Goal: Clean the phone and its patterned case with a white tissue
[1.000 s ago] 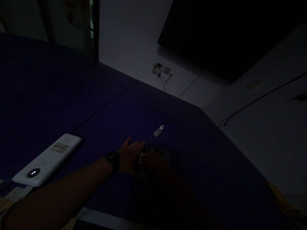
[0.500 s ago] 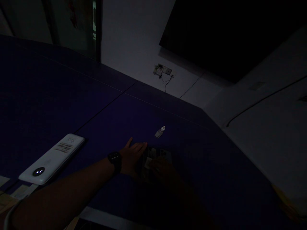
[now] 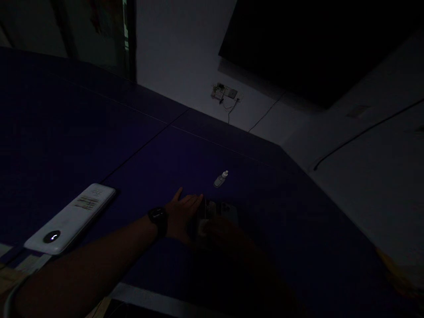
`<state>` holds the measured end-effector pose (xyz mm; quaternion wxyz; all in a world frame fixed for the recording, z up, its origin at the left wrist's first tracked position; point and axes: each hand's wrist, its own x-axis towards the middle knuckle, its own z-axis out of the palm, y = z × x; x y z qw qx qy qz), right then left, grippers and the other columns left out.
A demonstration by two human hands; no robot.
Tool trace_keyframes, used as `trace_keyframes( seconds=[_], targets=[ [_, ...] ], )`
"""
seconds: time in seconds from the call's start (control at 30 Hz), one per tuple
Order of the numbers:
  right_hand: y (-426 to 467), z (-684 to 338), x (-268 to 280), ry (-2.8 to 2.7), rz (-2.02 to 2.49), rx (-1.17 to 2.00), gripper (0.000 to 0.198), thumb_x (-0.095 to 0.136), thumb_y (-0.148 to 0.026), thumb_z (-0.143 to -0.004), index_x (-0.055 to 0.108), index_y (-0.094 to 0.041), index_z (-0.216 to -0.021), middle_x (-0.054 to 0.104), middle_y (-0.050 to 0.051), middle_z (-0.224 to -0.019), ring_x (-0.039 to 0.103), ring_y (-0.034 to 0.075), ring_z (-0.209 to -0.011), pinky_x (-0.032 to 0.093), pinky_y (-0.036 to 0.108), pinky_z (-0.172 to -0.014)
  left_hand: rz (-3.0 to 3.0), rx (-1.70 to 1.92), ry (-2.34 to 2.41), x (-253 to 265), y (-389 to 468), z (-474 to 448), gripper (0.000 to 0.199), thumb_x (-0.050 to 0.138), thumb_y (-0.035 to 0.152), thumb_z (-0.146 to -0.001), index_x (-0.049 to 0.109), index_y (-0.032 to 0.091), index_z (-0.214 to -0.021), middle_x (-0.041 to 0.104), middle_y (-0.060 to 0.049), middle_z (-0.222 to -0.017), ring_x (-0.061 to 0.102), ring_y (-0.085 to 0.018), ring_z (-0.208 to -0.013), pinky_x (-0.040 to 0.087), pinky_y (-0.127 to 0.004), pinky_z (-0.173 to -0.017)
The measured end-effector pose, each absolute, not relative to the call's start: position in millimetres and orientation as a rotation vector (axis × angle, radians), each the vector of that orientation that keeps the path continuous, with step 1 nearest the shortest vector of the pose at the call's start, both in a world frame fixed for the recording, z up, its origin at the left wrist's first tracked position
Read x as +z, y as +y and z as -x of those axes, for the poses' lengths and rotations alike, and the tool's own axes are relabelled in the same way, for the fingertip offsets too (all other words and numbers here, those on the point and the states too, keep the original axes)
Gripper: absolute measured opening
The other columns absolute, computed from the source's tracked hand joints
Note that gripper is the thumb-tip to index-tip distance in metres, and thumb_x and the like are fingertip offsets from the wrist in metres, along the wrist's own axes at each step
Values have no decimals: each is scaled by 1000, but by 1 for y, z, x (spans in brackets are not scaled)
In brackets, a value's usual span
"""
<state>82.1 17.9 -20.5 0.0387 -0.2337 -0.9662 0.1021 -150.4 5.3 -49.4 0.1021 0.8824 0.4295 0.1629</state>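
Note:
My left hand (image 3: 182, 217), with a dark watch (image 3: 158, 220) on its wrist, lies with fingers stretched out beside a dark flat object (image 3: 200, 212). It seems to touch that object's left edge. Over the same object is my right hand (image 3: 222, 232), in deep shadow, its fingers closed on a small whitish pad (image 3: 203, 227). Partly hidden behind the right hand lies a phone (image 3: 230, 212) with camera lenses in its corner. Beyond the hands a small clear dropper bottle (image 3: 220, 180) with a white cap lies on the dark blue tabletop (image 3: 159, 163).
A long white device (image 3: 71, 218) with a small lit round display lies at the left. Pale strips and papers (image 3: 31, 265) are at the near left edge. A wall socket with cables (image 3: 225, 93) and a large black screen (image 3: 298, 48) are on the far wall.
My right hand and the whitish pad have shifted slightly over the dark object, and more of the phone's camera corner shows. My left hand stays put; the view has tilted a little.

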Motion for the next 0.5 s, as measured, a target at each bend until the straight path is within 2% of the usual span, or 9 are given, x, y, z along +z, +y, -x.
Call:
trace_keyframes(
  seconds=[0.13,0.3,0.5],
  targets=[
    [15,-74,-20,-2935,733,302,20,54,-13,-94,72,-16,-103,73,12,-106,67,21,-98,54,35,-89,-2608,495,1274,-51,6,150,125,57,78,-68,8,5,-157,39,-28,-153,36,-42,-142,-3,-68,-116],
    [13,-77,-15,-2984,663,442,19,59,-14,-93,73,-19,-105,73,8,-109,66,20,-103,53,33,-93,-2594,497,1252,-49,6,152,127,57,79,-66,6,8,-158,39,-27,-154,36,-43,-142,-2,-68,-117],
    [15,-71,-15,-2920,733,338,21,54,-10,-93,71,-16,-105,73,11,-109,66,21,-101,54,34,-91,-2616,481,1276,-51,6,150,127,56,81,-67,6,7,-158,39,-27,-154,35,-42,-143,-3,-67,-117]
  ],
)
